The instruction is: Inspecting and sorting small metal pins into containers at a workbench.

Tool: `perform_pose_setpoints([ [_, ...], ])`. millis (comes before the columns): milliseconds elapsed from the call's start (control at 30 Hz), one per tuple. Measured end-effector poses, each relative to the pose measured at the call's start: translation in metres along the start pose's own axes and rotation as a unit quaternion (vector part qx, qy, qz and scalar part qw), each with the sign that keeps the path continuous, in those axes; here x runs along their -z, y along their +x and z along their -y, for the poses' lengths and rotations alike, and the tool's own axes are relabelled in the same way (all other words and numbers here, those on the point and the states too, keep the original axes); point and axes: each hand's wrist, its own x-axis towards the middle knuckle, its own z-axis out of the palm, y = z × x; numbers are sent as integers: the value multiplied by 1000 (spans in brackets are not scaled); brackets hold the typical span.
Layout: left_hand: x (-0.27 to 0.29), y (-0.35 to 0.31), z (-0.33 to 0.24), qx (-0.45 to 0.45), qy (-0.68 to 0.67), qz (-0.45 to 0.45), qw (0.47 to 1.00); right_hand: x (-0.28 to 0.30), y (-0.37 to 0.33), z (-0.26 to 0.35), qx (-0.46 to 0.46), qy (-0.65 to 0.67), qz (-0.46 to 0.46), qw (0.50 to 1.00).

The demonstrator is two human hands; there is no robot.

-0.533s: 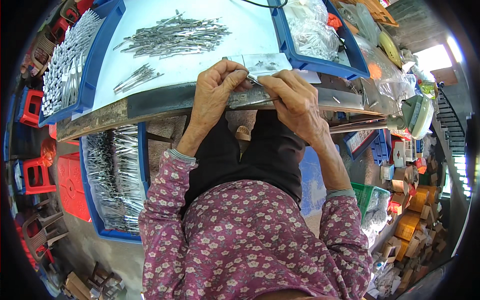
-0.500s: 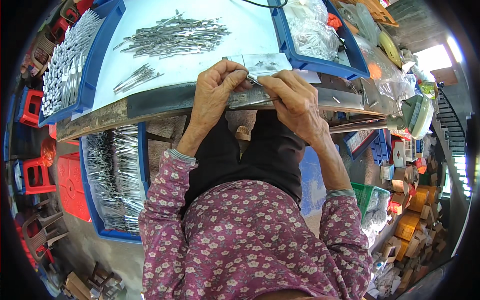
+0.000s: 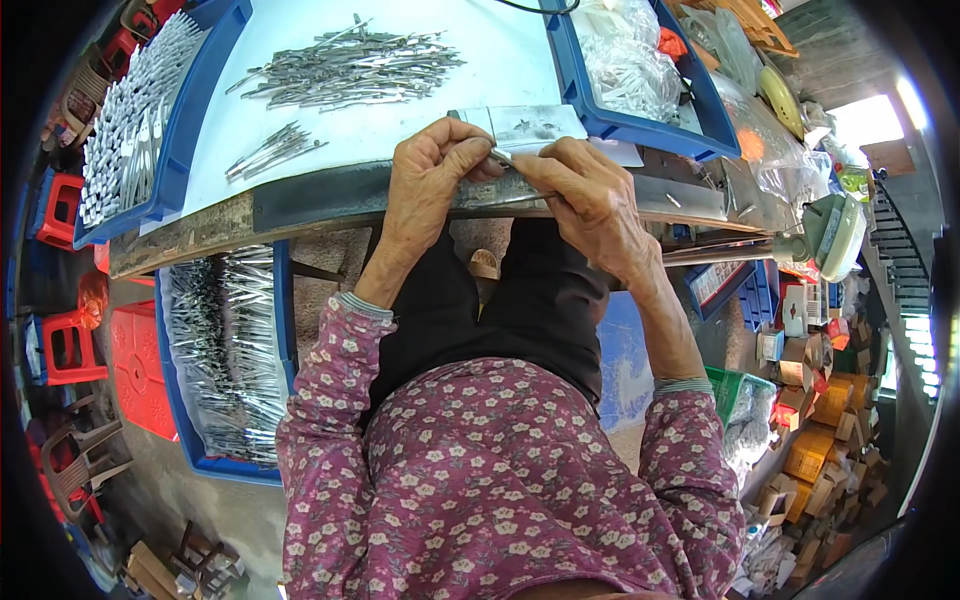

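pinching a slim silvery piece [image 3: 503, 156] at twelve o'clock, by the table edge [image 3: 320, 193], between left hand [image 3: 432, 172] and right hand [image 3: 590, 195], with forearms slanting inward and fingers curled nearly closed; mostly hidden by fingertips, too small to identify.

A slim, pale piece [image 3: 502, 156] slants between the left hand [image 3: 432, 175] and right hand [image 3: 590, 192], partly hidden.

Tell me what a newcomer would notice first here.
Likely the left hand and right hand, close together near the bench edge with a small silvery piece between them. Next come the large heap of thin metal pieces on the white tabletop, then the blue tray at upper left.
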Motion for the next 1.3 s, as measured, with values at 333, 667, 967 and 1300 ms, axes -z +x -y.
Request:
perform_pose_setpoints([
  [333, -10, 17, 0, -10, 110, -34, 993, -1, 13, -35, -44, 19, 21, 999],
  [667, -6, 25, 27, -186, 490, -108, 845, -26, 24, -65, -227, 230, -32, 946],
  [967, -5, 25, 29, -209, 469, -98, 853, -38, 37, -43, -165, 237, -81, 954],
  [1300, -5, 24, 29, -214, 449, -94, 862, -11, 45, -20, -103, 102, -183, 972],
])
